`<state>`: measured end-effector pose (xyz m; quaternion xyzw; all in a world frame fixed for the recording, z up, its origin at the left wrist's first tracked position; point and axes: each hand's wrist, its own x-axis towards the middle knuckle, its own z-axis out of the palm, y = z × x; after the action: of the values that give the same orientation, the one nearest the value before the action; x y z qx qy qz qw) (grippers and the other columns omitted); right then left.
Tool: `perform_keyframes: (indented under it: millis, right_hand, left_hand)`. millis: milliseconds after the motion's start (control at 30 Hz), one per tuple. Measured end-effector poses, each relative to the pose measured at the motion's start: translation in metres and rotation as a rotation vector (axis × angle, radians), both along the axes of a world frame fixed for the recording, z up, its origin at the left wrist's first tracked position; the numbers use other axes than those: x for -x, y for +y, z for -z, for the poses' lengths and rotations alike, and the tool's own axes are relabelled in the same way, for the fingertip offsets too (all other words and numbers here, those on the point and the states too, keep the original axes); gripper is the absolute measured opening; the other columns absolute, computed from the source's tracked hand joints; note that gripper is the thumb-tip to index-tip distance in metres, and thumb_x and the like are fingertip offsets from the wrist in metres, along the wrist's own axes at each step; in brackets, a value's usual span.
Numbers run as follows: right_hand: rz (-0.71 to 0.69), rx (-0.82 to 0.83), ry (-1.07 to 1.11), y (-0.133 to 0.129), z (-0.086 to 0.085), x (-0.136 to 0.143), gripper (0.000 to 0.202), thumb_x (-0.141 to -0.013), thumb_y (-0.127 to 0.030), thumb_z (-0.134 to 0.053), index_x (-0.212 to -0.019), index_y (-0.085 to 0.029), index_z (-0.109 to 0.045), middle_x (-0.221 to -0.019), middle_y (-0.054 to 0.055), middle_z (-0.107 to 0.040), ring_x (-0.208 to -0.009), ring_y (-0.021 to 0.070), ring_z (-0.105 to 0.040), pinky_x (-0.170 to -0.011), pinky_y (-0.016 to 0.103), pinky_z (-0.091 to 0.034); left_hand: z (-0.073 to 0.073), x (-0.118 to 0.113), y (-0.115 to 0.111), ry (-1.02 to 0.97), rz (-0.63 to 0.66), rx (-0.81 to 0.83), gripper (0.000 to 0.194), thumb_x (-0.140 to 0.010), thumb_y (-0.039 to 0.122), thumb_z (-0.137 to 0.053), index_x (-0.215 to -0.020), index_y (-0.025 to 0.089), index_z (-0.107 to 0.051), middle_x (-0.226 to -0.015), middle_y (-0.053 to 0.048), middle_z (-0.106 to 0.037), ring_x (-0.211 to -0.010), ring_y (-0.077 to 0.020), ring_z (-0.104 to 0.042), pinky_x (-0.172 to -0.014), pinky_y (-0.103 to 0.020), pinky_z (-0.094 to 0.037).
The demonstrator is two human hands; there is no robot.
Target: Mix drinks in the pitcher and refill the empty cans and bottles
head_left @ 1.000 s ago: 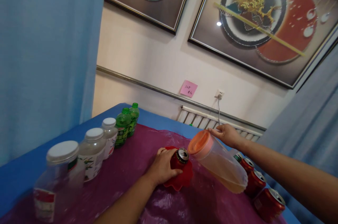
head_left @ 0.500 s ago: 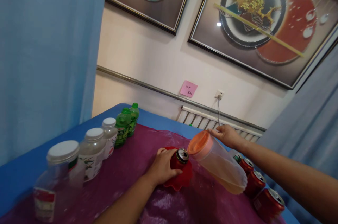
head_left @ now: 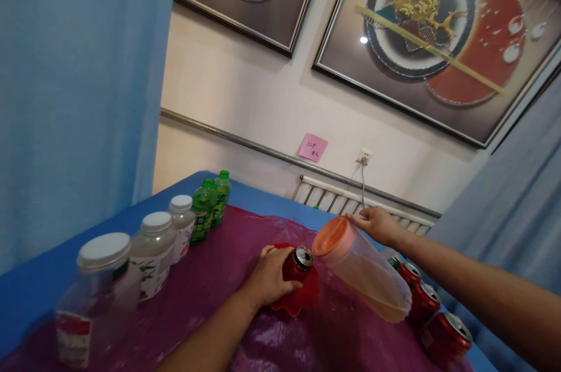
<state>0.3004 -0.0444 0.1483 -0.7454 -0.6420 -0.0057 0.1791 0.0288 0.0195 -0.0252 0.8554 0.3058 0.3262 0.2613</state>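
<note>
My left hand (head_left: 272, 278) is wrapped round a red can (head_left: 298, 265) that stands upright on a red scalloped mat (head_left: 309, 296). To the right of the can, my right hand (head_left: 376, 225) holds a clear pitcher (head_left: 368, 273) from its far side; the handle and part of the grip are hidden. The pitcher is tilted, its orange lid (head_left: 333, 237) towards the can, with pale brown liquid lying along its lower side. No stream of liquid can be made out between lid and can.
On the left stand white-capped jars (head_left: 153, 261) and green bottles (head_left: 204, 211) in a row. Several red cans (head_left: 447, 340) line the right side. A purple sheet (head_left: 210, 302) covers much of the blue table (head_left: 175, 194). Blue curtains (head_left: 79, 80) hang at both sides.
</note>
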Motion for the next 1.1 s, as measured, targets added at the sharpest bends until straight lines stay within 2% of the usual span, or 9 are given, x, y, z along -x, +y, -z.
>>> perform_keyframes:
  millis: [433,867,1100]
  right_hand:
    - [0.024,0.019,0.021,-0.0044,-0.0007,0.0101,0.065,-0.074,-0.084,-0.044,-0.050,-0.025,-0.035,-0.047,-0.004,-0.031,-0.046,0.0112,-0.029,-0.045,0.028,-0.018]
    - [0.021,0.007,0.018,-0.0043,0.0002,0.0070,0.064,-0.077,-0.081,-0.045,-0.050,-0.024,-0.034,-0.048,-0.004,-0.029,-0.047,0.0109,-0.028,-0.044,0.028,-0.017]
    - [0.021,0.015,0.029,-0.0060,-0.0017,0.0094,0.064,-0.077,-0.081,-0.047,-0.050,-0.025,-0.033,-0.047,-0.004,-0.029,-0.046,0.0108,-0.028,-0.044,0.028,-0.017]
  left_hand:
    - [-0.0026,0.0011,-0.0028,-0.008,0.002,0.000,0.070,-0.060,0.038,-0.090,-0.123,0.026,-0.063,-0.125,-0.006,-0.072,-0.117,-0.0329,-0.062,-0.112,-0.050,-0.029]
    - [0.0026,0.0000,0.0011,-0.005,0.007,-0.004,0.073,-0.059,0.041,-0.090,-0.125,0.028,-0.062,-0.129,-0.007,-0.071,-0.120,-0.0341,-0.061,-0.115,-0.052,-0.027]
    - [0.0005,0.0002,-0.0001,0.000,0.002,-0.003,0.074,-0.057,0.039,-0.091,-0.125,0.027,-0.062,-0.129,-0.007,-0.071,-0.120,-0.0340,-0.061,-0.114,-0.051,-0.028]
